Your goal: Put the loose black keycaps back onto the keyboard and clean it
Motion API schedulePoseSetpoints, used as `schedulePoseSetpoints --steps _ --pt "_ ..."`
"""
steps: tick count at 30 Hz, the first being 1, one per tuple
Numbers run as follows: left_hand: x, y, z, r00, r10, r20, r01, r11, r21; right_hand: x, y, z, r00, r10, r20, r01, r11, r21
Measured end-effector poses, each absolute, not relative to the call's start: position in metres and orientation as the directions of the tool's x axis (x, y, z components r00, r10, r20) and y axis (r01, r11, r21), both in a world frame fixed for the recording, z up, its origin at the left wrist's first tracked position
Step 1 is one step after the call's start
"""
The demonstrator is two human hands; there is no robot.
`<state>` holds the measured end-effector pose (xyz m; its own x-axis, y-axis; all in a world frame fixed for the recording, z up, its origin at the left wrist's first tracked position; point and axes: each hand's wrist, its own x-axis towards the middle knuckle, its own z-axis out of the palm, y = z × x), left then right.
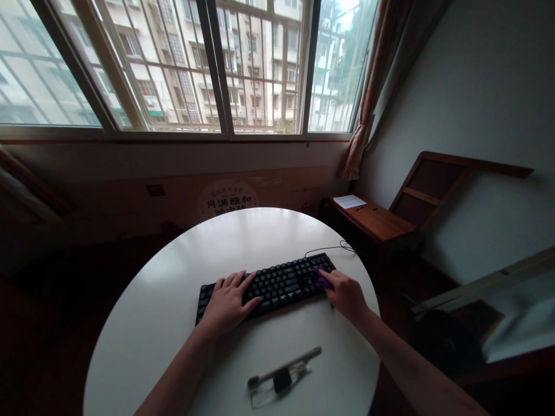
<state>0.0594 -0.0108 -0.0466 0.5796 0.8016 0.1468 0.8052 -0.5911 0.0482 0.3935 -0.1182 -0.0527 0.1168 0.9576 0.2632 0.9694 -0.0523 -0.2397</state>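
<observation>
A black keyboard [281, 283] lies at a slant on the round white table [165, 294]. My left hand [229, 300] rests flat over its left end, fingers spread across the keys. At the other end, my right hand [344, 292] is closed on a small purple cloth [323, 279], which touches the keys on the right. Part of the cloth is hidden under the fingers. Nearer to me on the tabletop lies a slim grey stick-like tool [286, 367], with a small black block [282, 380] and some pale, thin pieces beside it that I cannot make out.
The keyboard's thin cable [325, 249] loops toward the table's right edge. Beyond stands a wooden bench [381, 222] with white paper [349, 201] on it. A barred window [260, 75] fills the far wall, with a curtain [362, 138] at its right.
</observation>
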Motion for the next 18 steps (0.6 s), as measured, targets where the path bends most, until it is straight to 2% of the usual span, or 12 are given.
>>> schedulePoseSetpoints --steps 6,11,15,18 --pt "0.057 -0.008 -0.052 0.584 0.791 0.181 0.796 -0.602 0.062 0.333 -0.121 -0.061 0.063 0.991 0.119 0.980 -0.039 -0.194" --pt "0.056 -0.006 -0.053 0.587 0.790 0.177 0.795 -0.604 0.058 0.352 -0.131 -0.054 0.050 0.995 0.082 0.988 -0.037 -0.149" --pt "0.056 -0.006 -0.054 0.589 0.788 0.179 0.792 -0.607 0.069 0.381 -0.126 -0.040 0.089 0.984 0.153 0.989 -0.070 -0.127" --pt "0.057 -0.008 -0.052 0.583 0.794 0.171 0.796 -0.601 0.072 0.388 -0.108 -0.033 0.033 0.961 0.275 0.985 0.015 -0.172"
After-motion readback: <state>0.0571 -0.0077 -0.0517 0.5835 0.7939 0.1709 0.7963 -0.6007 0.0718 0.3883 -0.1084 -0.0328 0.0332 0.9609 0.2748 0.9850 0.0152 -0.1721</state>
